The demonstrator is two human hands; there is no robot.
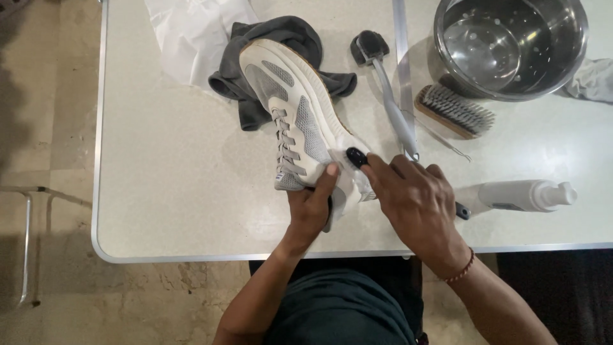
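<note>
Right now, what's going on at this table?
A person is cleaning a white and grey sneaker on a pale table. The left hand grips its heel end, while the right hand presses a small dark-headed brush against it. The toe rests on a dark grey cloth. A wooden brush, a long-handled brush, a steel bowl and a white bottle lie nearby, untouched.

The shoe (300,121) lay on the table (172,191), its toe on a cloth (255,96) and its heel at the near edge, between the left hand (311,204) and the right hand (418,204). A brush head (355,157) touched the heel. Right of the shoe lay a long brush (386,89), then a scrub brush (454,111) before a bowl (511,48). A bottle (527,195) lay right of the right hand.
</note>
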